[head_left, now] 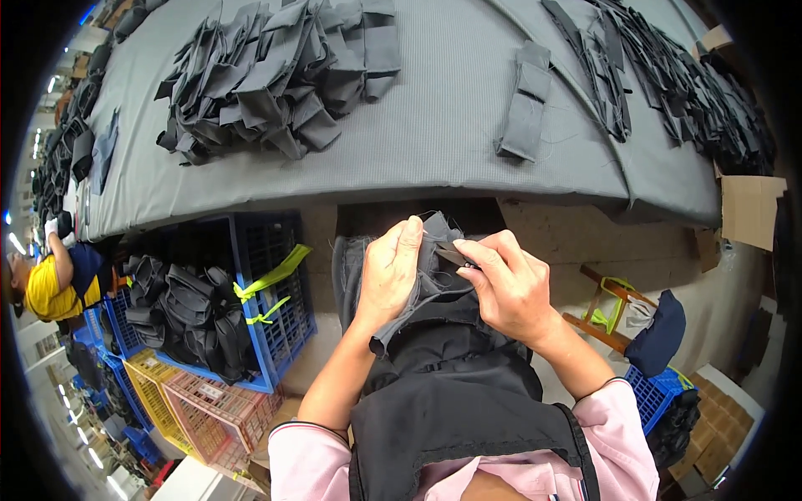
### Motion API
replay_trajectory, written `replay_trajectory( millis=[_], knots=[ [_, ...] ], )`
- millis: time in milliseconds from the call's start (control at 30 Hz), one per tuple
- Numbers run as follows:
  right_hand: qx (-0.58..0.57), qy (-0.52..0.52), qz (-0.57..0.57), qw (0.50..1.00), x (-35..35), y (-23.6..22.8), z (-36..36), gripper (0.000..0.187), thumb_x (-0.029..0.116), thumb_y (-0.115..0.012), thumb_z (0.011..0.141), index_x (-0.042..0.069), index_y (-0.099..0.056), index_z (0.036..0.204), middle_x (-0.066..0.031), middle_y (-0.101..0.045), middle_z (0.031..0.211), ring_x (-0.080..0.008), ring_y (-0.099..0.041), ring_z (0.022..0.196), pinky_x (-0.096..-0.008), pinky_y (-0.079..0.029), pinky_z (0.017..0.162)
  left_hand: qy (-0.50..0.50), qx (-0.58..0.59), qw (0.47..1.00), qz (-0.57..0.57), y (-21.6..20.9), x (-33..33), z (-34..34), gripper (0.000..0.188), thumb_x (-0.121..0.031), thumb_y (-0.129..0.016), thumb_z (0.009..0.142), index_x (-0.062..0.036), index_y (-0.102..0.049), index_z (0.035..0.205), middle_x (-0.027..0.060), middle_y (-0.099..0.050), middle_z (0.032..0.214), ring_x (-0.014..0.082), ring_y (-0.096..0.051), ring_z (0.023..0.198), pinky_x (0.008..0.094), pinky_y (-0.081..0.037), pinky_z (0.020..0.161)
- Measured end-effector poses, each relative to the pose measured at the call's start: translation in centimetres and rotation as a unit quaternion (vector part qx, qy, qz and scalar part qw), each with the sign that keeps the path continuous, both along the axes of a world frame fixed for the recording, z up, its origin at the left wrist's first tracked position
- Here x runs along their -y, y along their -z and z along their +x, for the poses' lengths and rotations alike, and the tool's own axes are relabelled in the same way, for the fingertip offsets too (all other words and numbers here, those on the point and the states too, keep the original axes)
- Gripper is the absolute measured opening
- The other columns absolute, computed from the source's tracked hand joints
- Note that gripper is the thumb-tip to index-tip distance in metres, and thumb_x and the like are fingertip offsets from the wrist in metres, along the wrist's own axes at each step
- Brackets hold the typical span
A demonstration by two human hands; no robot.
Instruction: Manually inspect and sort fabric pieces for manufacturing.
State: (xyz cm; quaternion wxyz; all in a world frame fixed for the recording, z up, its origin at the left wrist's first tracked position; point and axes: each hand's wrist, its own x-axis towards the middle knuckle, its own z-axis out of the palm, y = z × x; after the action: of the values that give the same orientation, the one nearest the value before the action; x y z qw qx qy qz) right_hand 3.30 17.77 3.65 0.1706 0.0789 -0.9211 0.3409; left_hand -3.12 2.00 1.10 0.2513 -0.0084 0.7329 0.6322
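Note:
Pinched in my left hand is a dark grey sewn fabric piece with raw, frayed edges, held up in front of my chest. My right hand is closed on small thread snips, mostly covered by the fingers. Their dark blades point left and lie against the fabric's upper edge. A loose thread shows near my left thumb. More dark cloth lies below the hands, over the black apron I wear.
A grey cloth-covered table spans the far side, bearing a heap of fabric pieces, a single piece and strips. A blue crate holds black bags at left; a wooden stool stands right. Another person works far left.

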Motion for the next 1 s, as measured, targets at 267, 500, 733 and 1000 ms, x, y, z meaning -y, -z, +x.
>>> replay_trajectory(
  millis=[267,500,733,1000],
  knots=[
    [0.062,0.019,-0.177,0.982,0.0,0.4,0.0,0.023,0.003,-0.07,0.07,0.006,-0.064,0.092,-0.0061,-0.054,0.077,-0.0224,-0.057,0.058,-0.0312,-0.046,0.051,0.044,0.068,0.996,0.042,0.7,0.6,-0.2,0.043,-0.038,-0.045,0.098,0.0007,-0.055,0.081,-0.0043,-0.043,0.066,0.0057,-0.037,0.065,0.0236,-0.035,0.058],
    [0.073,-0.106,-0.038,0.991,-1.7,-1.0,-1.1,0.026,0.001,-0.073,0.063,0.005,-0.066,0.088,-0.0056,-0.056,0.074,-0.0218,-0.056,0.061,-0.031,-0.045,0.056,0.104,0.109,0.987,0.051,0.9,1.8,-0.5,0.048,-0.043,-0.044,0.097,0.0013,-0.058,0.084,-0.0017,-0.051,0.071,0.0072,-0.044,0.068,0.0238,-0.04,0.065],
    [0.014,-0.262,0.09,0.961,-3.0,-1.5,-3.0,0.021,0.01,-0.063,0.065,0.01,-0.062,0.085,0.001,-0.051,0.08,-0.0182,-0.049,0.079,-0.0296,-0.042,0.065,0.16,0.11,0.979,0.055,0.0,1.9,-0.6,0.047,-0.043,-0.043,0.097,-0.0005,-0.058,0.083,-0.0025,-0.051,0.071,0.0062,-0.042,0.068,0.0235,-0.039,0.063],
    [-0.022,-0.317,0.119,0.941,-2.6,-2.0,-3.8,0.015,0.013,-0.061,0.065,0.008,-0.059,0.079,0.0005,-0.048,0.077,-0.0168,-0.049,0.077,-0.0286,-0.042,0.063,0.158,0.118,0.978,0.073,-0.4,1.7,-0.5,0.047,-0.043,-0.043,0.097,-0.0023,-0.058,0.08,-0.0045,-0.049,0.069,0.0051,-0.041,0.065,0.0217,-0.037,0.059]
  ],
)
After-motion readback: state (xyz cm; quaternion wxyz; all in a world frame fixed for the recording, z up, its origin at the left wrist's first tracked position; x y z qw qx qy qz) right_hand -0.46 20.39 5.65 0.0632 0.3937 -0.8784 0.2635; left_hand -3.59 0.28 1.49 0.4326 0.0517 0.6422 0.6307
